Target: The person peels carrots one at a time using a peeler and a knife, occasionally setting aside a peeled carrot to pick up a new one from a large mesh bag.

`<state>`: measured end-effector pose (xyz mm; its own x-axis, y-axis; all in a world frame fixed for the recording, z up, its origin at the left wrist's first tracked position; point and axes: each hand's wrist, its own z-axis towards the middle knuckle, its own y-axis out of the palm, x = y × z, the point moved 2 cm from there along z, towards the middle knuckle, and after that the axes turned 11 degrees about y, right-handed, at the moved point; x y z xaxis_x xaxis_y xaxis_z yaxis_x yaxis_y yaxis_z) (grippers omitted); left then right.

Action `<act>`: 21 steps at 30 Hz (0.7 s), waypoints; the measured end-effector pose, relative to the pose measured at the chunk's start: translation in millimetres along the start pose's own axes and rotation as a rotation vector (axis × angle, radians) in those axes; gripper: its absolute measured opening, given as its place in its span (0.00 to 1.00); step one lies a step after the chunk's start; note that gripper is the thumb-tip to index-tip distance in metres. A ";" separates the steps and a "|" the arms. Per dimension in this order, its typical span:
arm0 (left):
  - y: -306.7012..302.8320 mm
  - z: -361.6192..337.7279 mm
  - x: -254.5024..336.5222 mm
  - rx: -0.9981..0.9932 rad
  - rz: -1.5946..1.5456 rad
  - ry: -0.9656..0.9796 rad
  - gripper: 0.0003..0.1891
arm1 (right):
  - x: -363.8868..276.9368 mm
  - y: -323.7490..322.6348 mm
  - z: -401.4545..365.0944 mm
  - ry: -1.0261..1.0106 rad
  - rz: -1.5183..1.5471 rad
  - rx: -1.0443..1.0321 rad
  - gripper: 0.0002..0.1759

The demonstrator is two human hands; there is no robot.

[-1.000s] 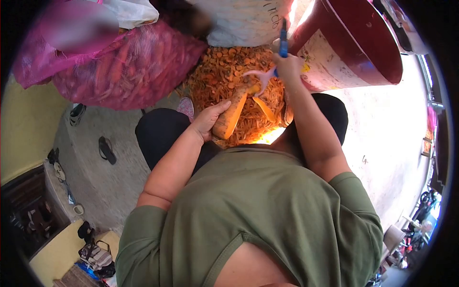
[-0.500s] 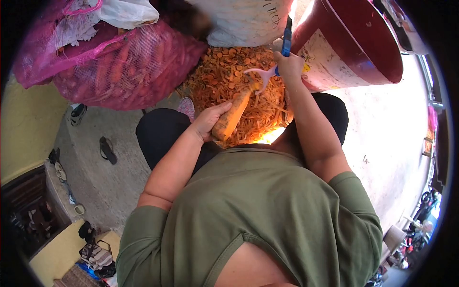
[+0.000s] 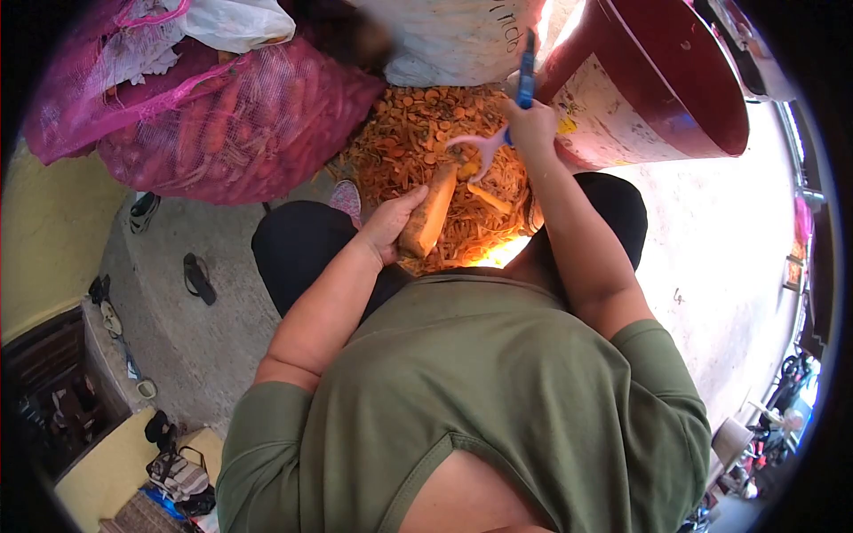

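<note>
My left hand (image 3: pixel 393 224) is closed around the thick lower end of a large carrot (image 3: pixel 433 213). Much of the carrot shows bright orange flesh, with dark skin along its left side. In my right hand (image 3: pixel 530 126) is a peeler (image 3: pixel 487 147) with a blue handle and a pale pink forked head. The peeler's head sits just right of the carrot's far tip and apart from it. An orange strip of peel (image 3: pixel 489 197) lies below the head. Under both hands spreads a heap of peelings and round carrot slices (image 3: pixel 418 133).
A pink mesh sack of carrots (image 3: pixel 240 124) stands at the left, with a white plastic bag (image 3: pixel 235 22) on top. Behind the heap is a white sack (image 3: pixel 453 40) with writing. A large red bucket (image 3: pixel 657 80) leans at the right. A sandal (image 3: pixel 199 278) lies on the floor.
The peeler has moved slightly left and down, off the carrot's tip. A loose orange strip now shows below it. The carrot has turned a little more upright in my left hand.
</note>
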<state>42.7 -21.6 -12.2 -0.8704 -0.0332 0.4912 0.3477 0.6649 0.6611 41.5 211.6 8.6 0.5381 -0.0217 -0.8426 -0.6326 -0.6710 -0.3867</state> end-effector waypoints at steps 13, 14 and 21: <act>-7.2 3.2 -4.3 -0.008 0.013 -0.049 0.19 | 1.1 10.5 -1.9 -0.004 -0.052 -0.046 0.11; -7.1 3.0 -4.5 0.016 0.018 -0.040 0.20 | 5.3 12.0 -1.0 0.027 -0.009 -0.089 0.11; -11.0 10.1 -6.2 0.018 0.093 0.050 0.21 | -1.9 27.9 -41.3 -0.046 -0.238 -0.218 0.13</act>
<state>40.8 -21.2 -28.2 -0.8157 -0.0077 0.5784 0.4197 0.6801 0.6010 45.8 162.3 14.9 0.6278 0.1845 -0.7562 -0.3553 -0.7964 -0.4894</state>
